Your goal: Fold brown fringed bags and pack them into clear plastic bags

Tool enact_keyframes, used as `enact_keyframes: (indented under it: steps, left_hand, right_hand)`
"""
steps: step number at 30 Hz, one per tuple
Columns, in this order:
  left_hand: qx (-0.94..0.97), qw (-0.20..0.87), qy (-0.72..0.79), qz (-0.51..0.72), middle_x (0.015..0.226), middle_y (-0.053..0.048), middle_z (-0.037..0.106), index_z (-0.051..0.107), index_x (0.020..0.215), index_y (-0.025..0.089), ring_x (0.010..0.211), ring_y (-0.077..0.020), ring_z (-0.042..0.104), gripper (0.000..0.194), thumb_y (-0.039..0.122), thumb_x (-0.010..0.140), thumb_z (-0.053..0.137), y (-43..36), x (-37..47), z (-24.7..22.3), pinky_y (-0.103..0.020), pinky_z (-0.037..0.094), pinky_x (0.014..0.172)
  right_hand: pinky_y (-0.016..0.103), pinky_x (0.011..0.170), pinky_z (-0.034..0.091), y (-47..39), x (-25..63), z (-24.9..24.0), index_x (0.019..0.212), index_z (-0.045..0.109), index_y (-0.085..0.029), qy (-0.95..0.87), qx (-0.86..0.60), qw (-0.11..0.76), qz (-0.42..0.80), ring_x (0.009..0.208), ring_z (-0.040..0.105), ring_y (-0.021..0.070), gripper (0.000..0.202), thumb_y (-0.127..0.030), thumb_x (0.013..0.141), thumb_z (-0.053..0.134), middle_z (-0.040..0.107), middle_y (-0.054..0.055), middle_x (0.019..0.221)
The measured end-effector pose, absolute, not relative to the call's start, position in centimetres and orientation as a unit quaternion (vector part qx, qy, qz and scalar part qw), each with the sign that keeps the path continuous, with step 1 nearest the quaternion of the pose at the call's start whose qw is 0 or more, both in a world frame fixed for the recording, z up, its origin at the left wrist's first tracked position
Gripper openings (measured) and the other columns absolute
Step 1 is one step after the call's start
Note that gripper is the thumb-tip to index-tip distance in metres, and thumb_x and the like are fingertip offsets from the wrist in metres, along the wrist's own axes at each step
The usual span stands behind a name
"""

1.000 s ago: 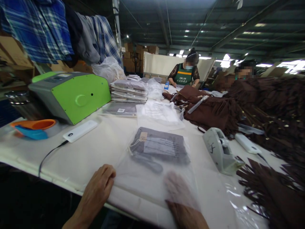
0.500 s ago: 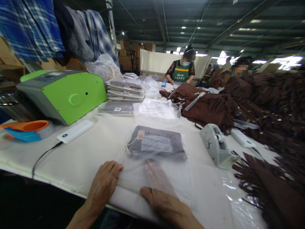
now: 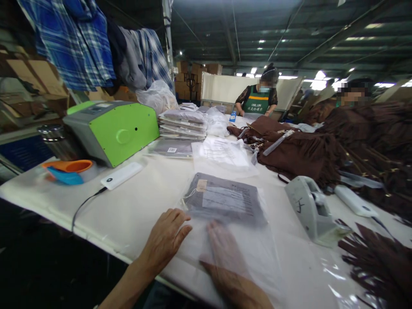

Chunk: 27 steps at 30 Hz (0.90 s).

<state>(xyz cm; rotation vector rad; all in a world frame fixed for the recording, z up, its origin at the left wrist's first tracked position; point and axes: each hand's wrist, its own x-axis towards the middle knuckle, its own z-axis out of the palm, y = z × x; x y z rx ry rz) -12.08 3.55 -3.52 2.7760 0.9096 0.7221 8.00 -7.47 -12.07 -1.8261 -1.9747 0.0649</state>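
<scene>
A clear plastic bag lies flat on the white table in front of me. Inside its far end is a folded grey garment with a paper tag. My left hand rests palm down on the bag's near left edge, fingers apart. My right hand is slid inside the bag's open end, fingers flat and pointing at the garment, seen through the film. Neither hand grips anything.
A grey tape dispenser stands right of the bag. A green machine, orange and blue bowls and a white power bank sit left. Bagged garments are stacked behind. Brown fringed garments pile at right. Two people work at the far end.
My right hand has pushed deeper into the bag toward the garment. My left hand has slid forward along the bag's left edge. The camera has shifted a little.
</scene>
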Motion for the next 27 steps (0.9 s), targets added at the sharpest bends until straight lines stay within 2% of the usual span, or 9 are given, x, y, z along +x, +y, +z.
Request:
enact_keyframes:
  steps: [2, 4, 6, 8, 10, 14, 19, 23, 27]
  left_hand:
    - [0.924, 0.06, 0.322, 0.196, 0.086, -0.004, 0.063, 0.059, 0.089, 0.021, 0.082, -0.0205, 0.057, 0.022, 0.023, 0.097, 0.04, 4.2, -11.1, -4.1, -0.034, 0.043, 0.076]
    - [0.918, 0.063, 0.362, 0.15, 0.081, -0.003, 0.063, 0.057, 0.081, 0.021, 0.079, -0.0204, 0.058, 0.02, 0.02, 0.095, 0.042, 4.7, -10.5, -4.6, -0.033, 0.044, 0.073]
    - [0.908, 0.073, 0.397, 0.111, 0.081, -0.003, 0.063, 0.056, 0.081, 0.02, 0.08, -0.0208, 0.06, 0.015, 0.021, 0.092, 0.045, 4.9, -10.4, -4.7, -0.032, 0.043, 0.072]
    - [0.903, 0.077, 0.412, 0.093, 0.081, -0.003, 0.063, 0.056, 0.086, 0.021, 0.08, -0.0213, 0.061, 0.01, 0.023, 0.091, 0.048, 5.0, -10.5, -4.6, -0.032, 0.043, 0.072]
    - [0.9, 0.072, 0.421, 0.089, 0.082, -0.003, 0.064, 0.057, 0.095, 0.02, 0.079, -0.0219, 0.062, 0.011, 0.025, 0.09, 0.048, 5.1, -10.7, -4.7, -0.032, 0.044, 0.073]
    - [0.895, 0.07, 0.432, 0.083, 0.083, -0.004, 0.065, 0.055, 0.105, 0.021, 0.08, -0.0217, 0.063, 0.02, 0.028, 0.09, 0.045, 5.3, -10.7, -5.0, -0.032, 0.046, 0.074]
    - [0.895, 0.068, 0.432, 0.091, 0.087, -0.005, 0.067, 0.056, 0.106, 0.022, 0.084, -0.0219, 0.064, 0.024, 0.03, 0.089, 0.042, 5.5, -10.8, -5.5, -0.033, 0.047, 0.077]
    - [0.895, 0.075, 0.424, 0.118, 0.084, -0.004, 0.067, 0.058, 0.103, 0.023, 0.081, -0.0214, 0.065, 0.025, 0.031, 0.089, 0.039, 5.7, -11.0, -6.1, -0.033, 0.048, 0.076]
    - [0.892, 0.097, 0.412, 0.159, 0.088, -0.006, 0.07, 0.062, 0.101, 0.023, 0.082, -0.0222, 0.067, 0.029, 0.033, 0.088, 0.038, 6.2, -11.4, -7.3, -0.036, 0.051, 0.079]
  right_hand:
    - [0.048, 0.103, 0.042, -8.2, 8.7, -12.4, 0.145, 0.042, -0.017, -0.719, -0.662, 0.211, 0.029, 0.133, 0.043, 0.0349, 0.071, -0.046, 0.082, 0.061, 0.046, 0.013, 0.146]
    - [0.045, 0.101, 0.045, -9.9, 9.4, -12.8, 0.144, 0.042, -0.025, -0.711, -0.674, 0.197, 0.034, 0.131, 0.047, 0.0319, 0.063, -0.044, 0.086, 0.058, 0.052, 0.008, 0.141]
    - [0.039, 0.094, 0.05, -12.1, 10.1, -13.0, 0.135, 0.052, -0.035, -0.722, -0.669, 0.169, 0.054, 0.121, 0.057, 0.0275, 0.046, -0.04, 0.09, 0.054, 0.064, 0.002, 0.128]
    - [0.037, 0.087, 0.053, -14.1, 10.6, -13.1, 0.127, 0.059, -0.038, -0.712, -0.683, 0.15, 0.054, 0.111, 0.064, 0.0261, 0.036, -0.036, 0.092, 0.052, 0.07, 0.0, 0.116]
    - [0.041, 0.086, 0.054, -15.9, 11.3, -13.3, 0.133, 0.056, -0.033, -0.67, -0.726, 0.153, 0.012, 0.113, 0.062, 0.0305, 0.044, -0.038, 0.089, 0.056, 0.068, 0.005, 0.121]
    - [0.049, 0.094, 0.052, -18.9, 13.4, -14.6, 0.149, 0.033, -0.026, -0.667, -0.723, 0.171, -0.054, 0.126, 0.051, 0.0373, 0.079, -0.048, 0.081, 0.066, 0.048, 0.01, 0.144]
    - [0.052, 0.097, 0.05, -19.5, 13.1, -16.8, 0.152, 0.023, -0.025, -0.639, -0.745, 0.182, -0.06, 0.128, 0.047, 0.0395, 0.093, -0.048, 0.076, 0.071, 0.039, 0.013, 0.148]
    - [0.052, 0.098, 0.05, -16.4, 9.7, -15.8, 0.154, 0.011, -0.025, -0.604, -0.76, 0.224, -0.085, 0.129, 0.046, 0.0391, 0.095, -0.043, 0.08, 0.067, 0.04, 0.012, 0.149]
    - [0.053, 0.096, 0.051, -13.4, 9.7, -12.3, 0.153, 0.019, -0.032, -0.602, -0.756, 0.243, -0.088, 0.127, 0.05, 0.0372, 0.077, -0.043, 0.087, 0.058, 0.052, 0.007, 0.142]
